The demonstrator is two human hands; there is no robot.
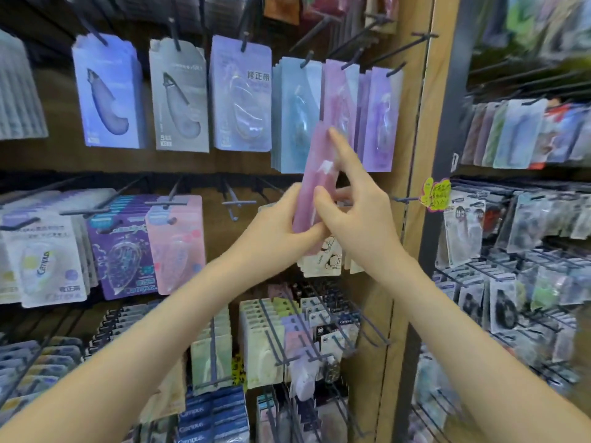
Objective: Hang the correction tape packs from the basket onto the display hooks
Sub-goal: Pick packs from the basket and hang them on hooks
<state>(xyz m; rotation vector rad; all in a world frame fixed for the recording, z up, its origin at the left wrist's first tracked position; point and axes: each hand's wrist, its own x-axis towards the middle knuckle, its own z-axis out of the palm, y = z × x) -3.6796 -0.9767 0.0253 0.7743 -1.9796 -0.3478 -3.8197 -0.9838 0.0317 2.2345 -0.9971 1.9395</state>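
While the left hand curls its fingers round the lower end of a pink correction tape pack, the right hand pinches the pack's edge between thumb and bent fingers, with its index finger stretched up along the card. The pack is held upright and nearly edge-on, just below the hanging pink packs on a display hook, between blue packs and purple packs.

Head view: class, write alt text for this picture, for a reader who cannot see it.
Two hands hold a pink pack up before a shop display of hanging tape packs. The left hand grips its lower part; the right hand pinches its edge, forefinger raised. An empty hook juts out just left of the hands.
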